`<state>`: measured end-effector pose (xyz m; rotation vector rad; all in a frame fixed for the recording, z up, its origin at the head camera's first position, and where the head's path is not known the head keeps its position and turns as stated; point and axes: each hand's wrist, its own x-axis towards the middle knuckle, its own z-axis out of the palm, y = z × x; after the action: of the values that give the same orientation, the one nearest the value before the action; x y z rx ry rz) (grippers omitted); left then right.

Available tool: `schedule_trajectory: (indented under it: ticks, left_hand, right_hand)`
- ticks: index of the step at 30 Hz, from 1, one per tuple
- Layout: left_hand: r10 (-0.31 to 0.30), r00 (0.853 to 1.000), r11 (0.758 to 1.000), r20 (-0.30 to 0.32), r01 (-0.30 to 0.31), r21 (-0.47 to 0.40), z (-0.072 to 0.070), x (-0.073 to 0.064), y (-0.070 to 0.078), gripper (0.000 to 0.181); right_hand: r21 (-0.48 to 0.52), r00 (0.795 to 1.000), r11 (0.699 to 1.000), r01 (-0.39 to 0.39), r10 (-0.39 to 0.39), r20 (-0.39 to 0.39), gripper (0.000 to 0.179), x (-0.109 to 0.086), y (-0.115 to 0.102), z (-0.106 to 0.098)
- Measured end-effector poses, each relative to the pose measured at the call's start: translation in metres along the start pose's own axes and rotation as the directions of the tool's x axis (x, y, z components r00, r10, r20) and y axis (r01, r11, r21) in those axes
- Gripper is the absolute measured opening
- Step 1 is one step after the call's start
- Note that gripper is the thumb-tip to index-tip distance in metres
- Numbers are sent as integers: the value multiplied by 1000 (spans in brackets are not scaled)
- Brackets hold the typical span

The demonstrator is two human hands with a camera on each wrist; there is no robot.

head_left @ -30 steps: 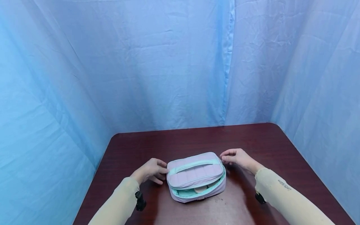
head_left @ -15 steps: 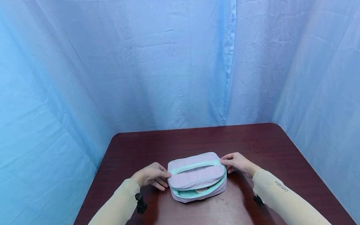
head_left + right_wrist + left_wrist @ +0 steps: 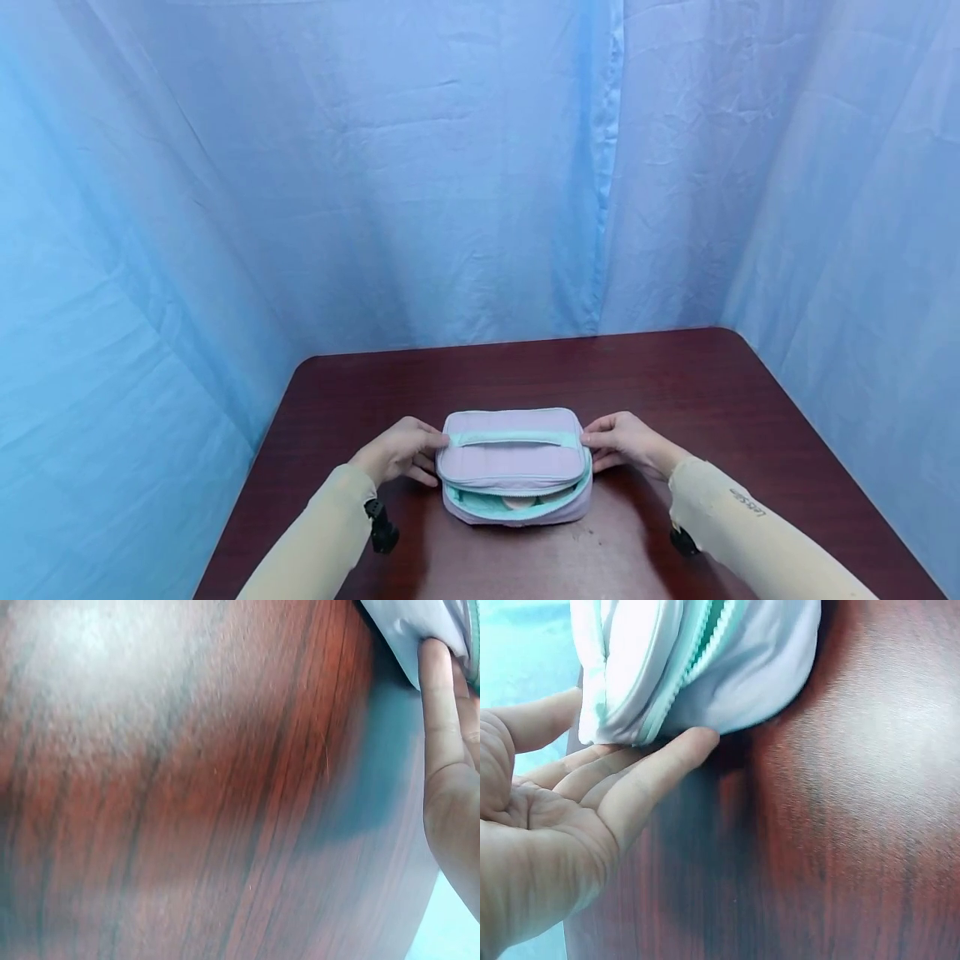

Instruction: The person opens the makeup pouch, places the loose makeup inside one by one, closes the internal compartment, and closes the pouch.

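Observation:
A lilac cosmetic bag with a mint carry strap lies on the dark red-brown table. Its zip gapes along the near side, showing mint lining and a pale rounded item whose kind cannot be told. At the bag's left end, my left hand holds it, thumb on the lid edge, fingers against the side. My right hand grips the opposite end in a like way. In the right wrist view only part of that hand shows, a finger touching the bag's side.
Blue cloth curtains surround the table at the back and both sides. A black wrist camera hangs under the left sleeve, and another under the right.
Both hands have come onto the bag's ends. The bag has turned so its strap lies almost level across the view, and it has shifted slightly left.

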<state>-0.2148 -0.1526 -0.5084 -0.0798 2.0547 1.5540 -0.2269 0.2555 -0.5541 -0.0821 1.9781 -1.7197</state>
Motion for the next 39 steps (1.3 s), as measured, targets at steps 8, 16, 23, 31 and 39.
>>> schedule_trajectory:
  ticks: [8, 16, 23, 31, 39]
  left_hand:
    - [15, 1000, 999, -22, -16, -42, -11, 5, 7, 47]
    - [5, 1000, 995, -28, -8, -102, -19, 11, 6, 48]
    - [4, 995, 997, -97, -11, -74, -21, 10, 5, 44]
    - [-72, 987, 993, -145, 85, 82, -19, -8, 3, 45]
    - [-121, 979, 988, -162, 135, 75, -17, -17, -2, 47]
  right_hand:
    - [83, 999, 996, -14, 10, 41, 31, 1, 2, 15]
    - [118, 998, 993, -25, 17, 66, 31, 1, 2, 27]
    - [97, 994, 995, -38, 27, 106, 29, -3, -1, 35]
    - [-14, 998, 999, -42, 43, 41, 29, -4, -4, 27]
    - [-29, 996, 999, -20, 17, -82, 46, 2, -8, 20]
